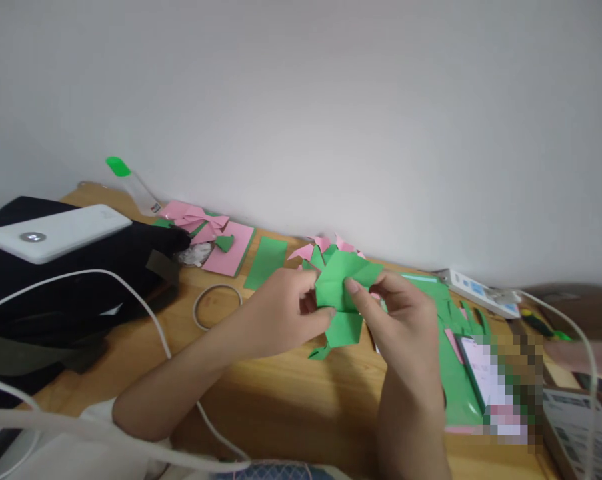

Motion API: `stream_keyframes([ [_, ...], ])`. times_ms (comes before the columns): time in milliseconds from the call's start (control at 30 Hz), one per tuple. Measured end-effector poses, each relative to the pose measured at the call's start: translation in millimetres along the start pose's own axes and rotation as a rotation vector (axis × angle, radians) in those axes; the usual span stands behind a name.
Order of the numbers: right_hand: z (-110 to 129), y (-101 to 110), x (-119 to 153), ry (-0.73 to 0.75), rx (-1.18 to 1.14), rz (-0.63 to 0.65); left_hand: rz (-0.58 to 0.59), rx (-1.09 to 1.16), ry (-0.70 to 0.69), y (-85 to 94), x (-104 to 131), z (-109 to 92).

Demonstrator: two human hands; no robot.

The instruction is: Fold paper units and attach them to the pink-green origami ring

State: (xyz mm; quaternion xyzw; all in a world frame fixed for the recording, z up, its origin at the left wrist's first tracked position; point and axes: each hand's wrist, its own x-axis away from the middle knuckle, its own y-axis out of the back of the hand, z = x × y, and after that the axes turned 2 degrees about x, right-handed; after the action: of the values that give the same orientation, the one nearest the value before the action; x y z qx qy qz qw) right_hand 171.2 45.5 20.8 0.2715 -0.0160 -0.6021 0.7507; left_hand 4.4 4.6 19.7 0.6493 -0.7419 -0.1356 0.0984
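A creased green paper [348, 273] is held up above the wooden table, partly folded, with a lower flap hanging down. My left hand [285, 313] pinches its left edge between thumb and fingers. My right hand [405, 320] grips the right side, thumb pressed on the front face. Behind the paper stands a folded pink and green paper piece [305, 253], partly hidden. A small green folded scrap [319, 352] shows just below the paper's lower left corner.
Left: a white power bank [61, 233] on black fabric, a tape ring [217, 307], pink sheets [231, 250], a green sheet [267, 262], a glue bottle [135, 190]. Right: a power strip [475, 293], green paper [455, 393], a phone [481, 373]. White cables cross the left side.
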Motion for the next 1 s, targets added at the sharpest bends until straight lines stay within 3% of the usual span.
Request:
stream_keyframes([
  [267,-2.1,-11.3,0.0,0.421,0.486,-0.293,-0.132,-0.166,-0.067,-5.2,1.7,1.6],
  [433,3.7,-14.0,4.9,0.524,0.487,-0.315,-0.183,-0.267,-0.104,-8.5,3.2,1.6],
  [633,5.0,-14.5,6.1,0.533,0.467,-0.322,-0.226,-0.366,-0.131,-12.3,4.4,4.3],
  [767,2.9,-16.4,6.1,0.461,0.473,-0.294,-0.242,-0.480,-0.175,-12.3,3.6,3.2],
  [1000,5.6,-14.4,5.0,0.305,0.435,-0.194,-0.170,-0.599,-0.213,-9.7,-0.3,4.0],
])
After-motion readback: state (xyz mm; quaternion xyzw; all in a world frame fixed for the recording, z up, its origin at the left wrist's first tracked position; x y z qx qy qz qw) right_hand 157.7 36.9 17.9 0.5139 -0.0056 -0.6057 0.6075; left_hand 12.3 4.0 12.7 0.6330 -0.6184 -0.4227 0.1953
